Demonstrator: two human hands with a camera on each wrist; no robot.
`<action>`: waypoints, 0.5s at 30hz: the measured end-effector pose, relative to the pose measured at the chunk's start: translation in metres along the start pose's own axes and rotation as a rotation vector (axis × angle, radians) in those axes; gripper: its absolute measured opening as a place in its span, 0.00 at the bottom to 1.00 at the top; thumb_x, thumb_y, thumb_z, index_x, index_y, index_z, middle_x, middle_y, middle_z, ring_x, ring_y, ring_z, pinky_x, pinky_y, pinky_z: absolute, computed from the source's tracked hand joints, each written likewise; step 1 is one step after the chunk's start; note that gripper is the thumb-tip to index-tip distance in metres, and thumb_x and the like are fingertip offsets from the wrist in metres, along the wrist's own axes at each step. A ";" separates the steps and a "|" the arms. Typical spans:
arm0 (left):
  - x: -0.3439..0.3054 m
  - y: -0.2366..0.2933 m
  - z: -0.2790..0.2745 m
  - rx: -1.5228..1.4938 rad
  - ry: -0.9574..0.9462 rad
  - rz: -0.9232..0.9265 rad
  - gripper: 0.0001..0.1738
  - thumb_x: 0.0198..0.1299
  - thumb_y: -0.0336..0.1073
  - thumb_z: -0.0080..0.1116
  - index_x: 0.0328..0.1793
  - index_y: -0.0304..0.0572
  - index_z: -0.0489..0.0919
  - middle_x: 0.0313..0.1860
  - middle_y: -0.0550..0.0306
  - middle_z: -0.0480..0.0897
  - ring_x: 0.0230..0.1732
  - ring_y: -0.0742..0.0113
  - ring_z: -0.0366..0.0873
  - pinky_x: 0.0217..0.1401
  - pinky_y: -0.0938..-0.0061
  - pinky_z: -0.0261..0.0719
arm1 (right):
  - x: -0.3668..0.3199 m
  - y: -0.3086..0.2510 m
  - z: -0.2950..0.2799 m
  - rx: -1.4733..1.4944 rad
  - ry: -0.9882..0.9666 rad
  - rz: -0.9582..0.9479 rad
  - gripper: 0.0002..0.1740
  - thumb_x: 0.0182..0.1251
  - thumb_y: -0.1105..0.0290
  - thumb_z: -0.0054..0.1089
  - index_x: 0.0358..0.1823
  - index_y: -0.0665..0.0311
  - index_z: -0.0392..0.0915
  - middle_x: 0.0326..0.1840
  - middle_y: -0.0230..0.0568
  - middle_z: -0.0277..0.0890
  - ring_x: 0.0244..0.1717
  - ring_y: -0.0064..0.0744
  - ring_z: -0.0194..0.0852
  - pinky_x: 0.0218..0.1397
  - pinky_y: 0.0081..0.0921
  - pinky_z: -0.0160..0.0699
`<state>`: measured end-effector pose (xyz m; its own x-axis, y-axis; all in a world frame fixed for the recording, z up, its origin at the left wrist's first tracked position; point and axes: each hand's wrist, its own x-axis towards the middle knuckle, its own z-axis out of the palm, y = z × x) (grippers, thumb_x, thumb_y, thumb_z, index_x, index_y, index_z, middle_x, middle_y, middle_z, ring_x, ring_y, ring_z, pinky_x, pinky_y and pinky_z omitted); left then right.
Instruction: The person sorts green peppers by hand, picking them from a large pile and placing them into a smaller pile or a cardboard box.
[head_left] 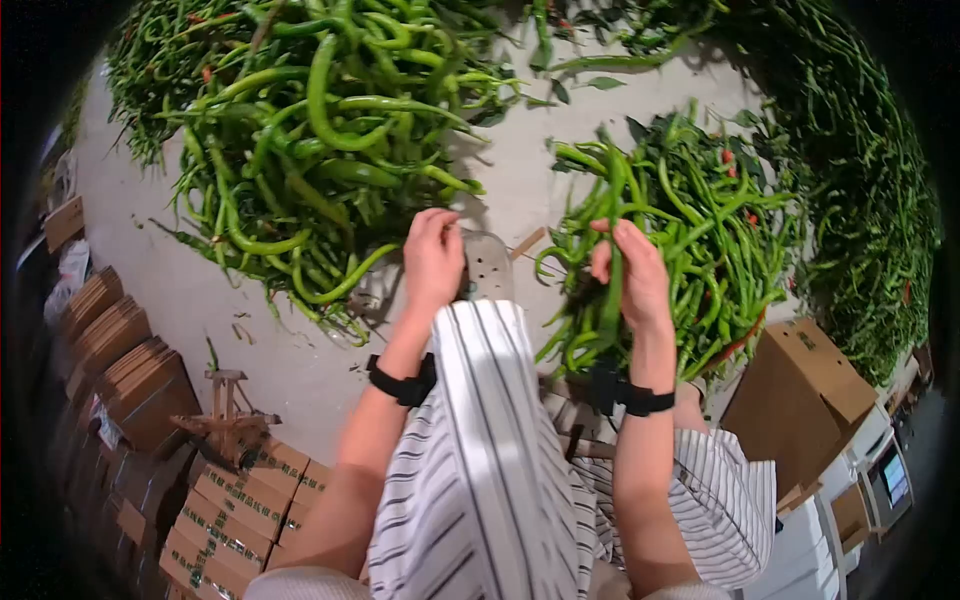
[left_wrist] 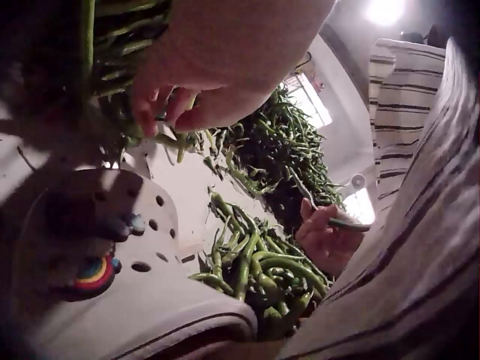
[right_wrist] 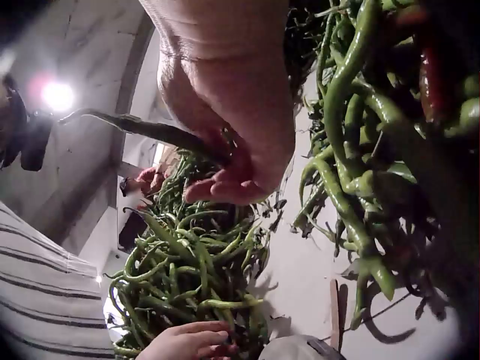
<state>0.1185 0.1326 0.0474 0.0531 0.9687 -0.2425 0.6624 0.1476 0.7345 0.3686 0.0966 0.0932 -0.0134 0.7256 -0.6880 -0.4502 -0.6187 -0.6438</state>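
In the head view my right hand (head_left: 645, 280) grips a long green chili pepper (head_left: 614, 200) above the smaller pepper pile (head_left: 700, 210). The right wrist view shows that pepper (right_wrist: 142, 129) sticking out past the palm, its thin end away from the fingers. My left hand (head_left: 433, 258) is by the lower edge of the big pepper pile (head_left: 340, 130), its fingers loosely bent with no pepper visible in them. Beneath it in the left wrist view is a pale clog (left_wrist: 112, 262) with holes and a rainbow charm.
A long heap of thinner green peppers (head_left: 860, 180) runs along the right side. An open cardboard box (head_left: 795, 385) stands at the lower right. Taped cartons (head_left: 235, 510), a small wooden stool (head_left: 228, 415) and flattened cardboard (head_left: 130, 375) are at the lower left.
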 end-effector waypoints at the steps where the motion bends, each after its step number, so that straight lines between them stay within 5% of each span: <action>1: 0.000 0.006 0.001 0.035 0.045 -0.053 0.15 0.55 0.27 0.50 0.49 0.31 0.72 0.50 0.43 0.71 0.44 0.51 0.74 0.44 0.68 0.74 | 0.001 0.003 0.001 -0.022 0.005 -0.052 0.13 0.69 0.68 0.42 0.47 0.68 0.69 0.27 0.41 0.74 0.26 0.20 0.68 0.30 0.15 0.66; 4: 0.007 -0.004 0.008 0.138 -0.028 -0.108 0.21 0.55 0.28 0.50 0.57 0.33 0.67 0.51 0.40 0.69 0.50 0.43 0.69 0.51 0.62 0.70 | 0.000 0.009 0.008 0.092 0.079 -0.118 0.09 0.63 0.79 0.41 0.45 0.67 0.64 0.42 0.45 0.70 0.32 0.21 0.67 0.30 0.18 0.65; 7: 0.017 -0.017 0.020 0.427 0.072 -0.009 0.20 0.54 0.30 0.52 0.55 0.35 0.70 0.48 0.41 0.72 0.44 0.44 0.74 0.43 0.59 0.74 | 0.004 0.015 0.005 0.139 0.036 -0.039 0.06 0.62 0.80 0.42 0.40 0.66 0.64 0.40 0.44 0.70 0.28 0.21 0.63 0.26 0.16 0.62; 10: 0.023 -0.017 0.017 0.506 0.007 -0.133 0.15 0.54 0.30 0.53 0.48 0.37 0.74 0.47 0.45 0.73 0.41 0.45 0.76 0.39 0.58 0.75 | 0.005 0.015 0.015 0.132 0.062 0.048 0.07 0.63 0.78 0.45 0.41 0.69 0.69 0.39 0.41 0.71 0.24 0.17 0.58 0.21 0.12 0.57; 15: 0.023 -0.017 0.009 0.275 0.027 0.160 0.09 0.53 0.31 0.55 0.40 0.37 0.76 0.42 0.49 0.76 0.43 0.49 0.74 0.44 0.60 0.71 | 0.008 0.019 0.027 0.118 0.088 0.101 0.12 0.66 0.70 0.48 0.46 0.71 0.73 0.34 0.36 0.74 0.21 0.13 0.56 0.20 0.10 0.54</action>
<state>0.1150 0.1511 0.0237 0.1558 0.9807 -0.1181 0.8247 -0.0634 0.5620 0.3359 0.0984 0.0848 0.0123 0.6291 -0.7773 -0.5523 -0.6437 -0.5297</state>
